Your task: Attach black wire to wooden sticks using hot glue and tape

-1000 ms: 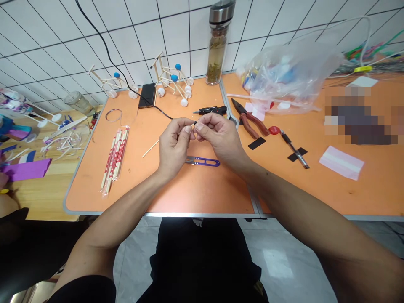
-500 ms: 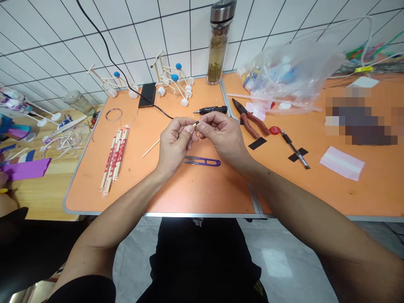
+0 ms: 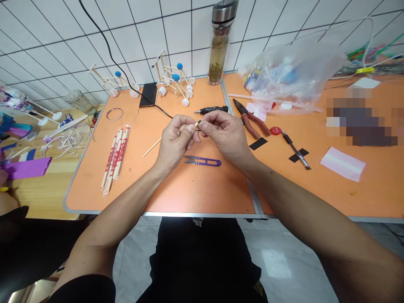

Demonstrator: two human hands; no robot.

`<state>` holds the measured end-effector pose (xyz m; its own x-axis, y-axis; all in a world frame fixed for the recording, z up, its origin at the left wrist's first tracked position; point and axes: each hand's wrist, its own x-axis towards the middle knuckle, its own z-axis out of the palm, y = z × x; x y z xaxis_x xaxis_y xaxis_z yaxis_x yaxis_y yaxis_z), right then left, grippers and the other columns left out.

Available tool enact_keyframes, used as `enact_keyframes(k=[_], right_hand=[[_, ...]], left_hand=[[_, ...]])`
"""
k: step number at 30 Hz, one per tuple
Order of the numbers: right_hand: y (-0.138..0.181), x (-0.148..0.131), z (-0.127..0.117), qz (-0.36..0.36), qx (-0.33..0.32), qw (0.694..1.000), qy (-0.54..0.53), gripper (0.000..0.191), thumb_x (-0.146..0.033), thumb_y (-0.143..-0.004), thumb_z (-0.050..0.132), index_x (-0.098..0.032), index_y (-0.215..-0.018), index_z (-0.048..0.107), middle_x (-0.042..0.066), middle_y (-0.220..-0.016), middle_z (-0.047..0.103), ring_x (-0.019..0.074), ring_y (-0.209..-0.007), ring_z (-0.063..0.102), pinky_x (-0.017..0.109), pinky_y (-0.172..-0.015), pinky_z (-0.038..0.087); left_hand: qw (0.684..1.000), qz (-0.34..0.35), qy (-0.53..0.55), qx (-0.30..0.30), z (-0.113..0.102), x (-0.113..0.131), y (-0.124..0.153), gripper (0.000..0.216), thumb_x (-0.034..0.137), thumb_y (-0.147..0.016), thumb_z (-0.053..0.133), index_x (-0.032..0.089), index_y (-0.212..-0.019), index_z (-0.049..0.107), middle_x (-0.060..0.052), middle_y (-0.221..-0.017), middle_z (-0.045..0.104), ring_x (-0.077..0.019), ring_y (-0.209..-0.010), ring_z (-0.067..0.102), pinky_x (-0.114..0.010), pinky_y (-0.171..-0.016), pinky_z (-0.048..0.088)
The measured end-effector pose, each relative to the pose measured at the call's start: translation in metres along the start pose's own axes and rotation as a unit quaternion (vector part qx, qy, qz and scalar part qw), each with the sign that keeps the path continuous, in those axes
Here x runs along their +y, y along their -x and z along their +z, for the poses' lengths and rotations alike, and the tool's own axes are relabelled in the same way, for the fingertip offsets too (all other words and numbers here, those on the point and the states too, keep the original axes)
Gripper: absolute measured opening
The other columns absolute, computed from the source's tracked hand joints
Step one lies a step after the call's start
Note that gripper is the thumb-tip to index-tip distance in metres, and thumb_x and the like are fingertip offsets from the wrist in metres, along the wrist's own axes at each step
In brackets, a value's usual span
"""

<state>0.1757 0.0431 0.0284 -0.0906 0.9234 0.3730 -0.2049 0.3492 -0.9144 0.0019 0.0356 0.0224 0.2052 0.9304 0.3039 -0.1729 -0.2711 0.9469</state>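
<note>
My left hand [image 3: 175, 141] is closed in a pinch on a thin wooden stick [image 3: 152, 147], whose long end slants out at the lower left. A short black band, seemingly tape [image 3: 199, 122], wraps the stick's upper end. My right hand [image 3: 225, 134] is closed too, thumb and forefinger pinching at that black band; its fingertips partly hide it. Just below the hands, purple thread snips [image 3: 203, 161] lie on the orange table. Beyond them is a black pen-like tool [image 3: 211, 110].
Wrapped chopsticks [image 3: 115, 160] lie left. Stick models with white wheels [image 3: 176, 84], a phone [image 3: 147, 95] and a tea bottle [image 3: 218, 46] stand behind. Rightward are pliers [image 3: 252, 120], a pen [image 3: 296, 149], black strips [image 3: 258, 143] and a plastic bag [image 3: 293, 75]. A black cable [image 3: 109, 54] hangs across.
Both hands stay together at the stick's end. My right fingertips have shifted slightly right, and a little more of the stick's tip shows.
</note>
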Motion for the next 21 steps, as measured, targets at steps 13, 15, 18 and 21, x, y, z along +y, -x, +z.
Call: enact_keyframes(k=[13,15,18,21], right_hand=[[-0.002,0.010,-0.004,-0.004,0.014,1.000,0.025,0.057,-0.075,-0.078,0.098,-0.023,-0.086,0.079,0.001,-0.083,0.074,0.0154,-0.077,0.069,0.031,-0.074,0.064],[-0.002,0.010,-0.004,-0.006,0.014,1.000,0.025,0.056,-0.075,-0.078,0.098,-0.023,-0.086,0.079,0.001,-0.083,0.074,0.0160,-0.078,0.070,0.031,-0.075,0.065],[-0.002,0.011,-0.005,-0.009,0.011,1.000,0.025,0.055,-0.074,-0.079,0.098,-0.023,-0.086,0.079,0.001,-0.084,0.074,0.0166,-0.080,0.071,0.032,-0.076,0.065],[-0.002,0.012,-0.005,-0.010,0.009,1.000,0.020,0.054,-0.073,-0.080,0.098,-0.023,-0.088,0.079,0.001,-0.085,0.073,0.0166,-0.082,0.071,0.032,-0.077,0.064]], left_hand=[[0.995,-0.049,0.081,0.010,0.007,0.013,0.001,0.051,0.060,-0.085,0.098,0.021,-0.098,0.066,0.003,-0.068,0.075,-0.0056,-0.043,0.042,-0.021,-0.043,0.026],[0.994,-0.063,0.084,0.012,0.007,0.014,0.001,0.051,0.060,-0.083,0.098,0.021,-0.097,0.067,0.003,-0.067,0.074,-0.0058,-0.042,0.042,-0.021,-0.042,0.025],[0.993,-0.079,0.088,0.010,0.006,0.015,0.001,0.051,0.060,-0.083,0.098,0.021,-0.096,0.067,0.003,-0.067,0.074,-0.0055,-0.041,0.041,-0.021,-0.041,0.022],[0.992,-0.086,0.093,0.001,0.006,0.015,0.000,0.051,0.060,-0.083,0.097,0.021,-0.095,0.067,0.003,-0.066,0.073,-0.0051,-0.040,0.038,-0.021,-0.040,0.021]])
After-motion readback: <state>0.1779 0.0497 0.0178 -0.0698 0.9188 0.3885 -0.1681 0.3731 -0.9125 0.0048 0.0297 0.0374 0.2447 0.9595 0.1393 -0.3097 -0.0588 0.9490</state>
